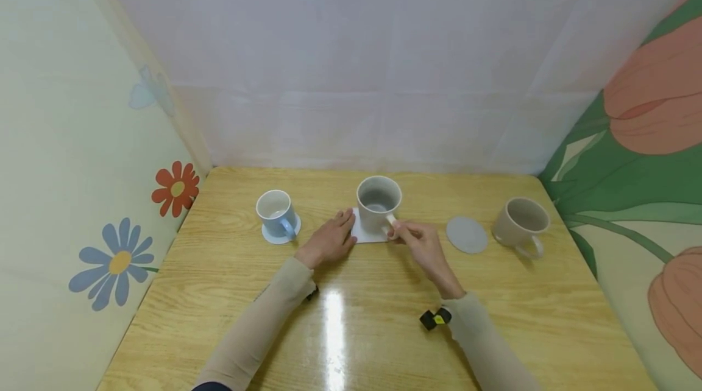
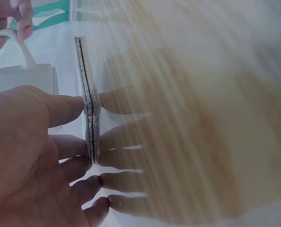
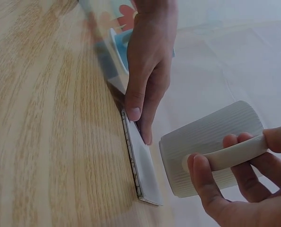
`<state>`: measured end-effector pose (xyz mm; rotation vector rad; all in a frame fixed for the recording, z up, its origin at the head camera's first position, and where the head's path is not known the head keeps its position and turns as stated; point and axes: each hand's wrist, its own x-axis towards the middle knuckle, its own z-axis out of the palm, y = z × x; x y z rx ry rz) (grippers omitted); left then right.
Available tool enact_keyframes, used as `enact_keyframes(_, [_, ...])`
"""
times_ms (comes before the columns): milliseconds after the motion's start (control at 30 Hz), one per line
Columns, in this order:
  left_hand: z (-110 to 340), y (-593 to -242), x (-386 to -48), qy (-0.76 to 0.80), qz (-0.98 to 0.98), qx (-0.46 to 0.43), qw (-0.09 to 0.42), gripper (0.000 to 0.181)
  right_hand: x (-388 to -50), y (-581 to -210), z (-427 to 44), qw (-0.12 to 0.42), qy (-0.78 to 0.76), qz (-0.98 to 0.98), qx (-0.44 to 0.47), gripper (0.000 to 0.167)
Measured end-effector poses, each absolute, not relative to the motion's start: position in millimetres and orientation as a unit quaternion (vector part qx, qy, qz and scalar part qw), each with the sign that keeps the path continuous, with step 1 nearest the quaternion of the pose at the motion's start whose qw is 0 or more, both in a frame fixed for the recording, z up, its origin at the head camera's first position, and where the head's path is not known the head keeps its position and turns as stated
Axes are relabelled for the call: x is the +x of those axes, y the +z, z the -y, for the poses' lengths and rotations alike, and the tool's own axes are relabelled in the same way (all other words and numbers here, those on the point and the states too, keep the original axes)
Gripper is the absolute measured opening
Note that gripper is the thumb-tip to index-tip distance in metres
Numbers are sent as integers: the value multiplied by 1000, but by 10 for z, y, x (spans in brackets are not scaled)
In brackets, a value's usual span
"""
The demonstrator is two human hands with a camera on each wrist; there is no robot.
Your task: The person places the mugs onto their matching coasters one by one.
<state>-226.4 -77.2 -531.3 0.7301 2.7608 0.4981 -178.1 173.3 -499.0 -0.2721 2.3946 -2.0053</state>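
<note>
My right hand [image 1: 428, 251] pinches the handle of a pale grey ribbed mug [image 1: 377, 211] between thumb and fingers. The right wrist view shows a small gap between the base of this mug [image 3: 211, 146] and a white square coaster [image 3: 145, 165]. With its fingers extended, my left hand [image 1: 331, 239] touches the left side of the white coaster [image 1: 364, 234]. Seen from the left wrist, the thumb and fingertips of my left hand [image 2: 36, 151] meet the thin coaster edge [image 2: 88, 104]. Part of the coaster is hidden under the mug in the head view.
At the left, a small blue-and-white mug [image 1: 275, 214] stands on a round white coaster [image 1: 274, 239]. To the right lies a round grey coaster [image 1: 467, 234], with a greyish-beige mug [image 1: 520, 223] beside it on the wooden table [image 1: 384, 330]. A pale cloth wall [image 1: 351, 74] rises behind.
</note>
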Motion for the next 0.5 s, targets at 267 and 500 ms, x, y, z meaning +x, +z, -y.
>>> enact_keyframes(267, [766, -5309, -2259, 170, -946, 249, 119, 65, -1784, -5001, -1718, 10, -636, -767, -87, 31])
enact_keyframes(500, [779, -5317, -2256, 166, -946, 256, 114, 65, -1788, -5039, -1691, 8, -638, -764, -94, 29])
